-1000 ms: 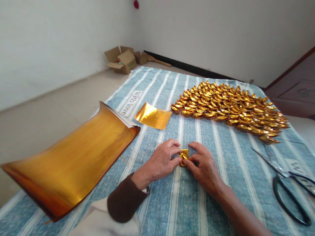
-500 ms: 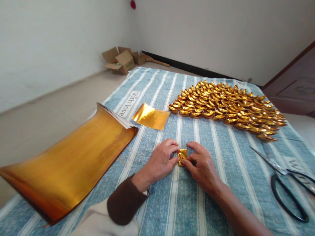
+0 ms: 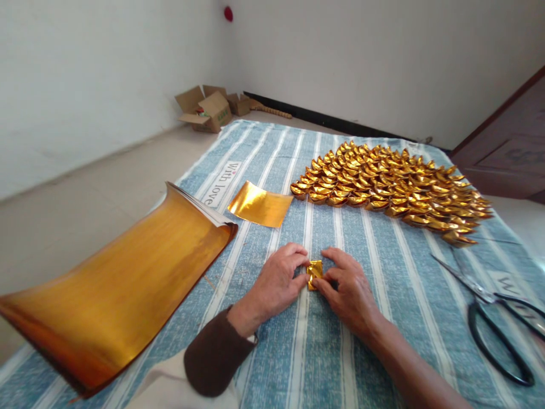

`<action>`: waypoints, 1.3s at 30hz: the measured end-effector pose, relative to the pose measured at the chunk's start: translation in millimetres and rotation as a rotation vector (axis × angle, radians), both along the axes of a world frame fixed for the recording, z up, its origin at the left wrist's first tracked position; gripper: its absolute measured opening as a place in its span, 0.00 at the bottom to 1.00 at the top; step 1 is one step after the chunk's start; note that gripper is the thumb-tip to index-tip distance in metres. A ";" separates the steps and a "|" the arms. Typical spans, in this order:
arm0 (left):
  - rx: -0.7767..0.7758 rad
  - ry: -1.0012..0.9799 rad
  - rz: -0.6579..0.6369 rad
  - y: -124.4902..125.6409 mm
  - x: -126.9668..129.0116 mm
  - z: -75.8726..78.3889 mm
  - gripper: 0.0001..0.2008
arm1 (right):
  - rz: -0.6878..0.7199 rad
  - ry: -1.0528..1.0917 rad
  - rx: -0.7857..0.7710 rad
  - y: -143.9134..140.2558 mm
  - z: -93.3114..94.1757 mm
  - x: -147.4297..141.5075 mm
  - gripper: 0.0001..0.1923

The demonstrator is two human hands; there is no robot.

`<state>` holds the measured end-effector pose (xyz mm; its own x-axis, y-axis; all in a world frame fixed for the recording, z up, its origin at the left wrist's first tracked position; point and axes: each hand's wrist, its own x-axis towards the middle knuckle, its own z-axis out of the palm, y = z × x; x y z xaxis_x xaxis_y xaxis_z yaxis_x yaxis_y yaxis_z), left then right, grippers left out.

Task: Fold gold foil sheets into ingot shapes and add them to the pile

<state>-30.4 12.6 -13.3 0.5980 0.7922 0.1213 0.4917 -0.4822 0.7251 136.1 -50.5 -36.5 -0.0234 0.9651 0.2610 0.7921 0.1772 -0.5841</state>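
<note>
A small folded square of gold foil paper (image 3: 315, 270) lies on the striped cloth between my hands. At its left edge, my left hand (image 3: 279, 278) grips it with thumb and fingertips. My right hand (image 3: 351, 287) presses its thumb on the lower right part of the square, the index finger bent near the upper right corner. Beyond my hands lies a single flat gold foil sheet (image 3: 261, 205). To the left is a large stack of gold foil sheets (image 3: 128, 284), its edges curling up.
Many boat-shaped gold paper ingots (image 3: 392, 187) stand in packed rows at the back right. Black-handled scissors (image 3: 485, 295) lie part open on the right of the blue striped tablecloth (image 3: 264, 369). An open cardboard box (image 3: 208, 111) sits on the floor beyond.
My hands hold nearly the same pose around the folded gold paper. The whole view has shifted slightly; nothing else has visibly moved.
</note>
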 end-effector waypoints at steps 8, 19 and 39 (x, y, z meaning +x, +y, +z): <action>0.002 0.007 0.001 0.4 0.3 -0.4 0.09 | -0.004 0.012 0.021 0.3 -0.8 -1.0 0.10; -0.005 0.005 0.034 -0.5 1.2 -1.5 0.07 | -0.011 0.005 0.033 0.8 -1.5 -2.0 0.11; 0.025 0.028 0.057 0.0 3.9 -4.3 0.06 | -0.002 -0.005 0.053 0.7 -2.7 -1.4 0.11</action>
